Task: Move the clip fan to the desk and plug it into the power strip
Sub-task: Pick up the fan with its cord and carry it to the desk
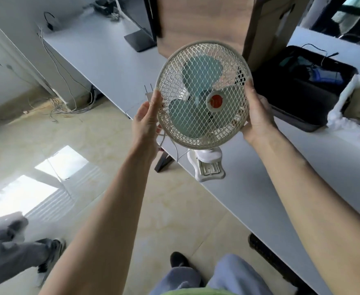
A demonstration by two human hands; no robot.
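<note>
I hold the clip fan (202, 94) in the air with both hands, its cream mesh cage facing me, pale green blades and a red hub behind the mesh. My left hand (146, 122) grips the cage's left rim and also pinches the white plug (149, 94), whose two prongs point up. My right hand (257, 112) grips the right rim. The white clip base (209, 167) hangs below the cage, over the edge of the grey desk (260, 188). The thin white cord (175, 150) loops under the cage. No power strip is in view.
A black case (298, 96) lies open on the desk at right, beside a white foam box (345, 107). A cardboard box (217, 24) stands behind the fan. A second grey desk (94, 52) at left carries a monitor stand; cables trail on the floor. Another person's legs (15, 256) stand lower left.
</note>
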